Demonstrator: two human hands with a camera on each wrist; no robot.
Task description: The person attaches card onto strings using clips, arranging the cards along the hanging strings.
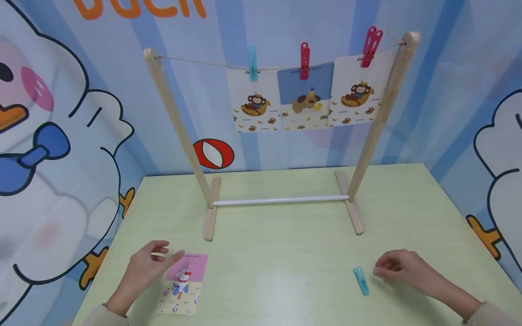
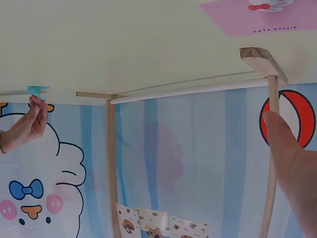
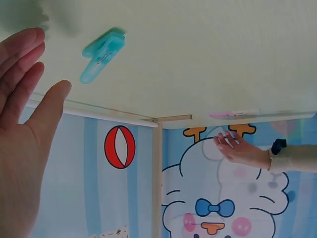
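Note:
My left hand (image 1: 146,268) is over the left edge of a pink and cream card (image 1: 188,290) with a rabbit on it, fingers loosely bent and nothing held. The card lies flat on the table, its left part hidden under the hand. A teal clothespin (image 1: 360,280) lies on the table at the right. Just right of it is my right hand (image 1: 412,270), its fingers relaxed and empty. In the right wrist view the clothespin (image 3: 103,54) sits beyond the thumb tip, apart from the fingers (image 3: 20,54).
Behind, a wooden rack (image 1: 377,122) with a white crossbar (image 1: 281,200) stands on the table. From its string hang a monkey card (image 1: 254,108), a dog card (image 1: 306,95) and another monkey card (image 1: 359,93), held by a blue clothespin (image 1: 252,63) and red clothespins (image 1: 304,61).

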